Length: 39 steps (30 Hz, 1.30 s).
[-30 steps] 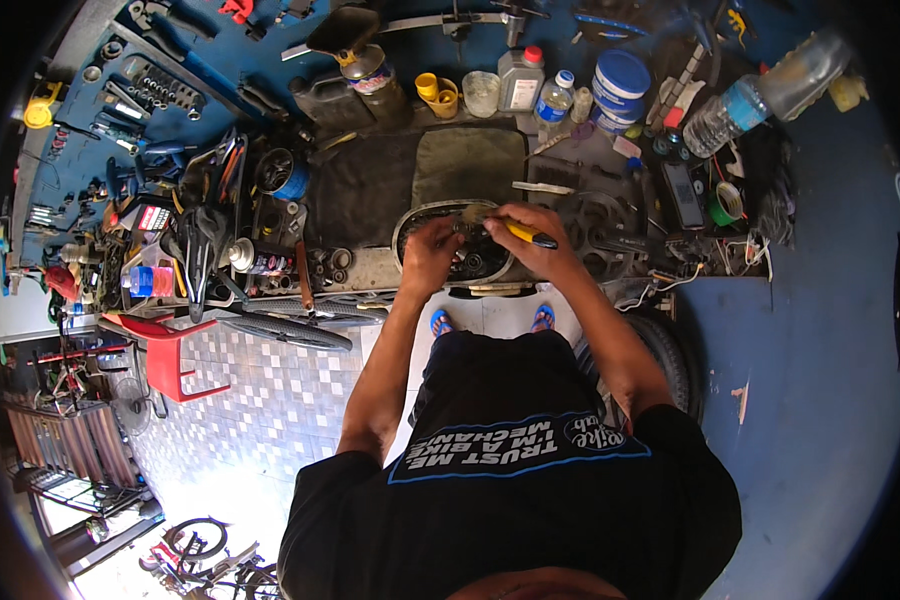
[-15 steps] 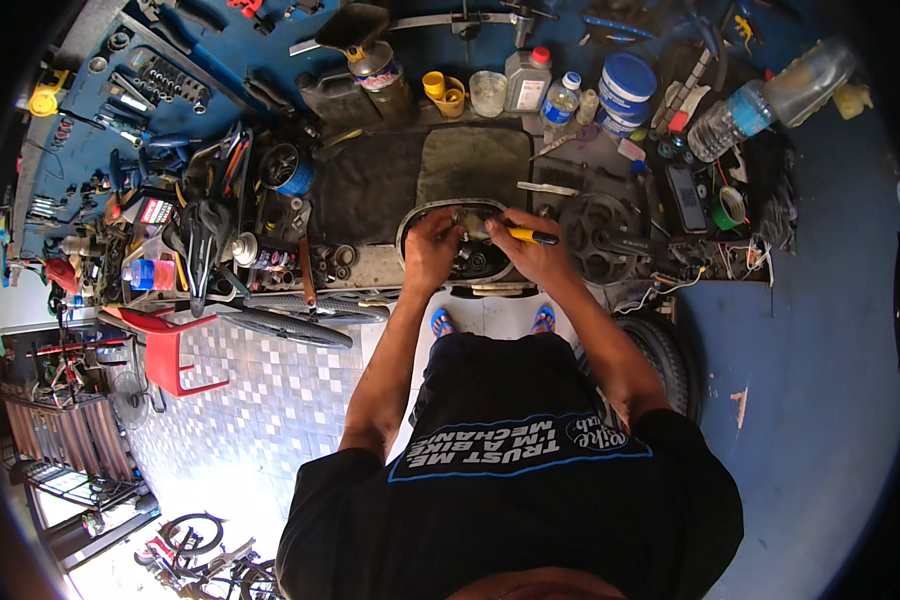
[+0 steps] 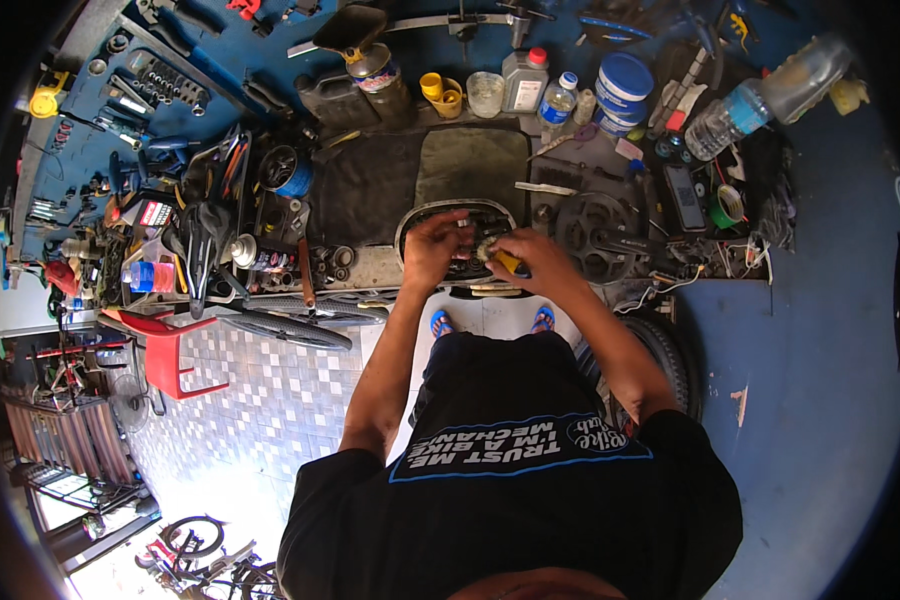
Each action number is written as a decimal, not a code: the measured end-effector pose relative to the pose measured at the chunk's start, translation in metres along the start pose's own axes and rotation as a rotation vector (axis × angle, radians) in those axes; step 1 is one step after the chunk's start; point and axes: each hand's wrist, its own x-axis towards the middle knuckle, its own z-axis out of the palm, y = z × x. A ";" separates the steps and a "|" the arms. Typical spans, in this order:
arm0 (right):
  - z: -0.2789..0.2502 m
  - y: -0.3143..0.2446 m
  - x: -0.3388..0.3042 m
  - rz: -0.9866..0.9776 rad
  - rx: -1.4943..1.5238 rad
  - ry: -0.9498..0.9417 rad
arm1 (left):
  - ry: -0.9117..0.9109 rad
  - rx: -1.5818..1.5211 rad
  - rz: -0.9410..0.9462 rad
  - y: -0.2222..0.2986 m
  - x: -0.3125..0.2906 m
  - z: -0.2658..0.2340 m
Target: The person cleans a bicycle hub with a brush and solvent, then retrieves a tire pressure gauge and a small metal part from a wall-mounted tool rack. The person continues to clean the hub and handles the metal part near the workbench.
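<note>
An oval tray [image 3: 406, 222] with a pale rim lies at the near edge of the workbench, dark parts inside it. My left hand [image 3: 433, 248] is over its left side, fingers curled together around a small part too hidden to name. From the right, my right hand [image 3: 533, 258] grips a brush with a yellow handle [image 3: 513, 265]. The brush's pale bristles [image 3: 485, 248] are close to my left fingertips, over the tray; whether they touch the part cannot be made out.
Behind the tray lies a dark green mat [image 3: 473, 165]. A crankset [image 3: 600, 238] sits to the right, a spray can [image 3: 260, 252] and a bike saddle [image 3: 208, 245] to the left. Bottles and a blue tub [image 3: 625, 90] line the back. Tires [image 3: 660, 355] stand below the bench.
My right hand has turned and drawn slightly nearer, so the brush's yellow handle points down and right rather than straight right. The bristles have shifted lower. My left hand stays nearly in place.
</note>
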 end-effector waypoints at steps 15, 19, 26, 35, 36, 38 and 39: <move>-0.003 -0.022 0.022 0.188 0.317 0.290 | 0.173 -0.001 0.031 -0.005 -0.009 0.001; -0.014 -0.036 0.020 0.075 0.334 0.204 | 0.113 0.070 0.047 0.002 -0.013 0.002; -0.025 -0.038 0.020 -0.047 0.179 0.179 | 0.140 0.117 0.111 -0.007 -0.013 -0.001; -0.025 -0.027 0.019 -0.113 0.035 0.157 | 0.140 0.060 0.049 0.000 -0.014 0.007; -0.027 -0.027 0.024 -0.134 0.043 0.183 | 0.154 0.039 0.043 0.002 -0.014 0.006; -0.029 -0.034 0.020 -0.132 0.061 0.177 | 0.141 0.061 0.029 0.005 -0.013 0.006; -0.032 -0.040 0.018 -0.127 0.069 0.173 | 0.132 0.072 0.019 0.006 -0.014 0.006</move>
